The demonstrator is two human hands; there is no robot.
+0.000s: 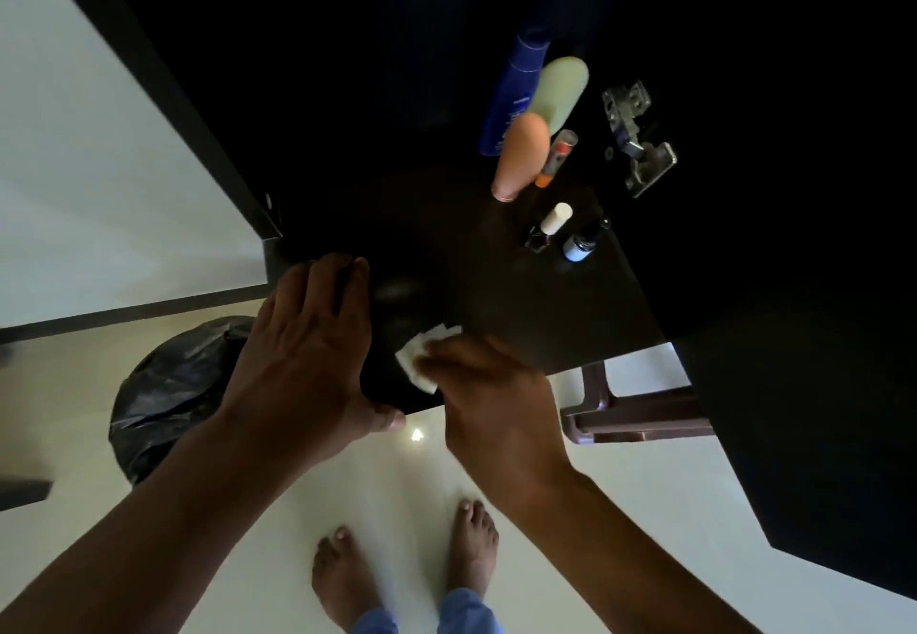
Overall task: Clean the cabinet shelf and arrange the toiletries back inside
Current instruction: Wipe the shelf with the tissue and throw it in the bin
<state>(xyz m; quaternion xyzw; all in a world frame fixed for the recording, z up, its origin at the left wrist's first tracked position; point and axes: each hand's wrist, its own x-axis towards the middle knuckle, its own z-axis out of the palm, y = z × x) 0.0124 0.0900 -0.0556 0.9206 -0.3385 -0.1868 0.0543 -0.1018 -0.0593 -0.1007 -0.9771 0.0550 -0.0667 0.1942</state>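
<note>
Your left hand [302,350] lies palm-down on the front edge of the shelf [496,286], fingers [327,286] straight, thumb hooked under the edge. Your right hand [496,400] presses a white wipe [422,360] onto the shelf beside it, fingers grasping the wipe. The bottles [531,127] stand at the shelf's rear right.

A dark cabinet shelf [521,306] fills the middle of the frame. At its right stand a blue bottle [516,87], a green bottle [560,87], an orange bottle [521,157], a slim tube [558,157] and two small vials [551,226]. A white wipe [422,355] lies on its front edge.
</note>
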